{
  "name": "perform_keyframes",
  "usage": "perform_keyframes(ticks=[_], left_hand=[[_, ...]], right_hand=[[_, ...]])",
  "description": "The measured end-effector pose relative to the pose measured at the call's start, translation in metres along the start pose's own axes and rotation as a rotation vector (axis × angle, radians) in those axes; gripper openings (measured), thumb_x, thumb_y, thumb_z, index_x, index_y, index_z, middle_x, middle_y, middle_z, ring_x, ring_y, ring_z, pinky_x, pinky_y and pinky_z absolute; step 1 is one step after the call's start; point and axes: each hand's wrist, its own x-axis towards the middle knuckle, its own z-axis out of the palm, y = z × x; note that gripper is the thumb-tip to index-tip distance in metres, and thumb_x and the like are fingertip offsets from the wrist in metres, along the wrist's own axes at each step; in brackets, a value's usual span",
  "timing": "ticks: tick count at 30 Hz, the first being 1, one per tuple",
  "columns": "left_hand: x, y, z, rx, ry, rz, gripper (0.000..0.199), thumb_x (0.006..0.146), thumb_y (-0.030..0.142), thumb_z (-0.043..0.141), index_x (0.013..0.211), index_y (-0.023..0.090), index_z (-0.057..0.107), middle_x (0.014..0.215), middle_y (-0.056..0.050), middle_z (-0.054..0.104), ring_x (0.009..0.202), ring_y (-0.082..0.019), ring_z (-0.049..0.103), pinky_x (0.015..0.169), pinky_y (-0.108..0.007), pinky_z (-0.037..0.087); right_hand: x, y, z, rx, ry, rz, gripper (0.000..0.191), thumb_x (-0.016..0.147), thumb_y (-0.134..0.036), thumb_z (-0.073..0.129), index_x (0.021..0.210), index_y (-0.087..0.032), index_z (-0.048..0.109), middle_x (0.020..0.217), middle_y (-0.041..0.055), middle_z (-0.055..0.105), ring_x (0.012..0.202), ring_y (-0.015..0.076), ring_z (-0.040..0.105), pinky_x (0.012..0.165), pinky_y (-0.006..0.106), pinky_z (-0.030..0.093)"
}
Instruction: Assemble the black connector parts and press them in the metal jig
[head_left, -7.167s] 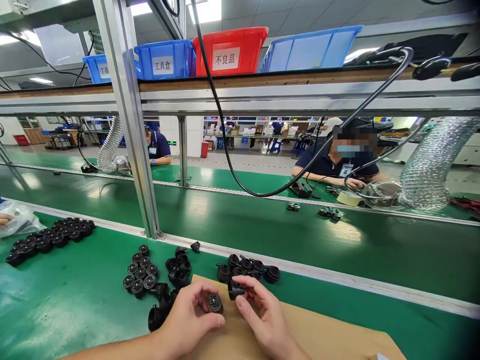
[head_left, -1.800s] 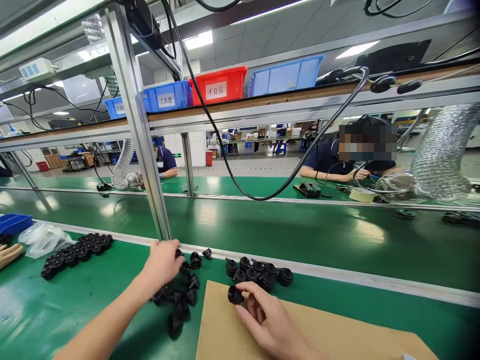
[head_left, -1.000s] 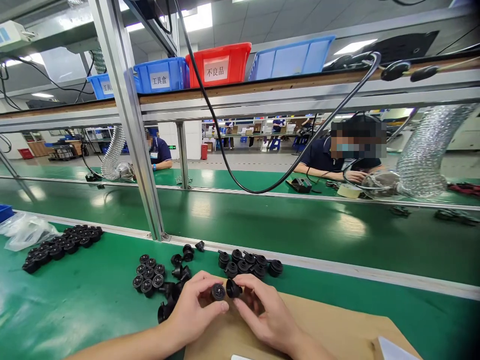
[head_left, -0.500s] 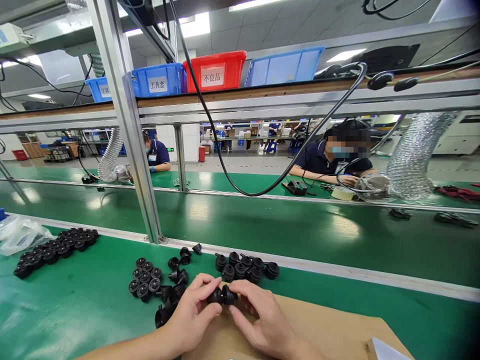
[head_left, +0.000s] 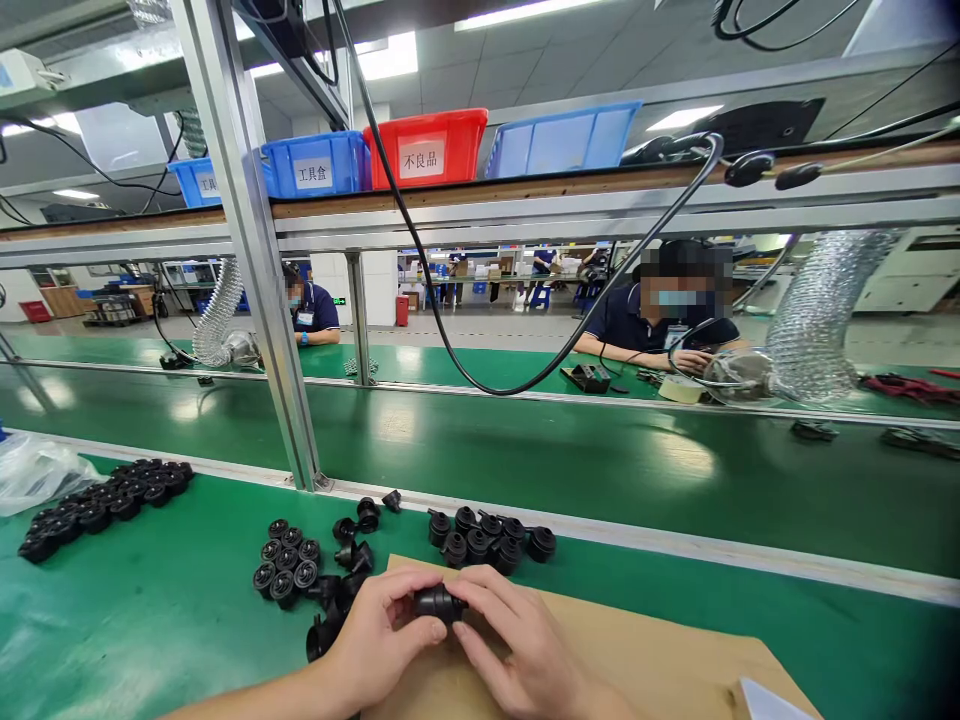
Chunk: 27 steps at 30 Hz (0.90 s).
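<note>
Between my two hands is a black round plastic part, held level above a brown cardboard sheet. My left hand grips its left end between thumb and fingers. On its right end, the thumb and fingers of my right hand close around it. The two black pieces sit together as one body, though my fingertips cover both ends. Just left of my left hand lie loose black cup-shaped parts. Beyond my hands stands a cluster of black parts with stepped tops.
Round black parts form a group on the green tabletop, with a larger group and a clear plastic bag farther left. A metal post rises behind. Two co-workers sit across the green belt.
The two black pieces, apart at a gap between my hands before, are now pushed together into one body. My right hand has shifted slightly left over it.
</note>
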Motion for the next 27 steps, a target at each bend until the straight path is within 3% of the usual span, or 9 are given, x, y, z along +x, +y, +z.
perform_keyframes(ticks=[8,14,17,20,27], left_hand=[[0.003,0.005,0.001,-0.064,-0.021,-0.003,0.040,0.079,0.012,0.084,0.117,0.024,0.084,0.118,-0.007,0.084,0.114,-0.028,0.074,0.102,-0.035,0.057],[0.001,0.008,0.002,0.146,0.011,-0.009,0.041,0.075,0.011,0.085,0.113,0.027,0.086,0.112,-0.005,0.085,0.107,-0.028,0.075,0.098,-0.034,0.058],[0.000,0.010,0.002,0.215,0.064,-0.012,0.039,0.074,0.012,0.085,0.109,0.027,0.087,0.109,-0.005,0.086,0.105,-0.028,0.076,0.097,-0.035,0.058],[-0.001,0.011,0.003,0.145,0.062,-0.009,0.041,0.074,0.011,0.084,0.111,0.027,0.086,0.111,-0.005,0.085,0.107,-0.028,0.076,0.098,-0.034,0.058],[0.001,0.017,0.007,-0.040,-0.023,-0.040,0.041,0.074,0.007,0.079,0.111,0.022,0.085,0.110,-0.007,0.085,0.106,-0.027,0.076,0.097,-0.034,0.058]], right_hand=[[-0.002,0.004,0.001,0.034,-0.053,0.027,0.039,0.101,-0.013,0.052,0.138,-0.023,0.055,0.120,0.0131,0.069,0.106,0.0249,0.070,0.085,0.036,0.061],[0.000,0.004,0.003,-0.007,-0.099,0.104,0.017,0.105,-0.029,0.057,0.121,-0.025,0.061,0.095,0.0060,0.072,0.079,0.0229,0.067,0.067,0.034,0.056],[0.001,0.002,0.002,-0.001,-0.081,0.100,0.024,0.103,-0.031,0.061,0.126,-0.024,0.060,0.105,0.0088,0.072,0.091,0.0245,0.070,0.076,0.035,0.060],[0.001,0.001,0.002,-0.014,-0.032,0.073,0.034,0.102,-0.029,0.062,0.135,-0.022,0.058,0.120,0.0129,0.070,0.107,0.0268,0.069,0.087,0.037,0.062],[-0.001,0.009,0.007,-0.045,-0.004,-0.037,0.033,0.106,-0.023,0.052,0.139,-0.019,0.057,0.121,0.0154,0.069,0.105,0.0270,0.068,0.086,0.038,0.062]])
